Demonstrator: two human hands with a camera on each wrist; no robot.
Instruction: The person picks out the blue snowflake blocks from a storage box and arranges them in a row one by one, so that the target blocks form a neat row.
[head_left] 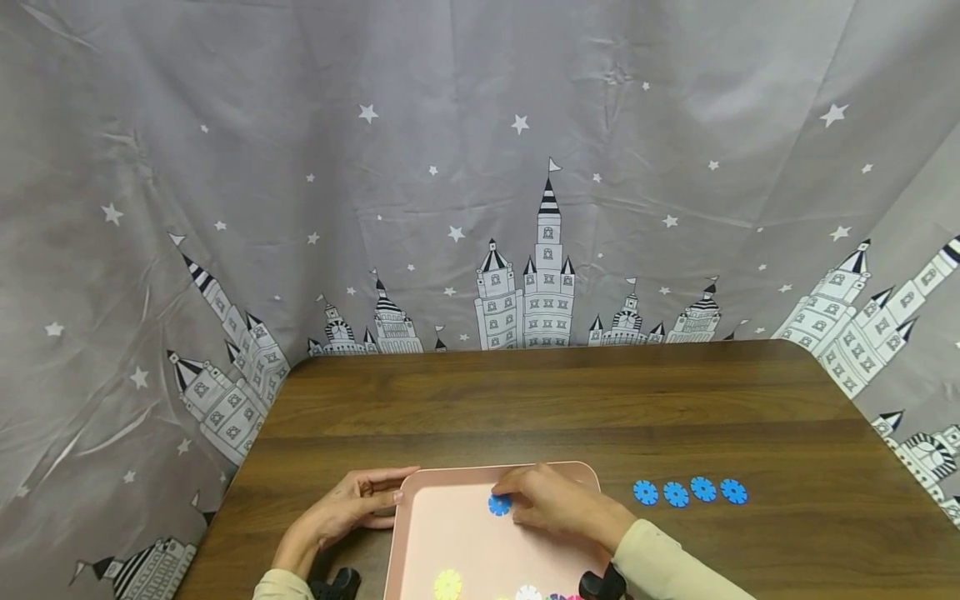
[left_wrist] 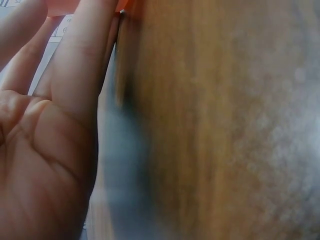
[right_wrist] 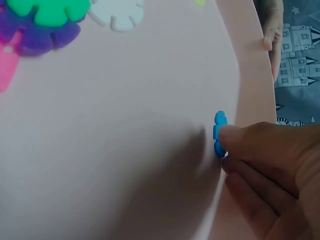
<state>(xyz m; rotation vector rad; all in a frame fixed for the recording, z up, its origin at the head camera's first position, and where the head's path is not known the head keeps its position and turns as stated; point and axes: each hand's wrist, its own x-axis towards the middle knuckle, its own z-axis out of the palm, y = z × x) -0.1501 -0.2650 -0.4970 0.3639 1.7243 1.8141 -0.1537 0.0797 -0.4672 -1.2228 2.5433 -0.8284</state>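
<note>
My right hand (head_left: 551,498) pinches a blue snowflake-shaped plastic disc (head_left: 499,505) between thumb and fingers, over the back part of the pink tray (head_left: 450,546). In the right wrist view the blue disc (right_wrist: 218,134) shows edge-on near the tray wall. My left hand (head_left: 348,504) rests against the outside of the tray's left rim by the back corner, fingers fairly straight; the left wrist view shows its palm (left_wrist: 45,150). Toward the front of the tray lie a yellow disc (head_left: 447,585) and a white disc (head_left: 528,592).
Several blue discs (head_left: 676,494) lie in a rough row on the wooden table (head_left: 525,400), right of the tray. Green (right_wrist: 50,12), purple (right_wrist: 50,42) and pink (right_wrist: 7,65) discs overlap in the tray. A grey castle-print curtain (head_left: 420,167) hangs behind the table.
</note>
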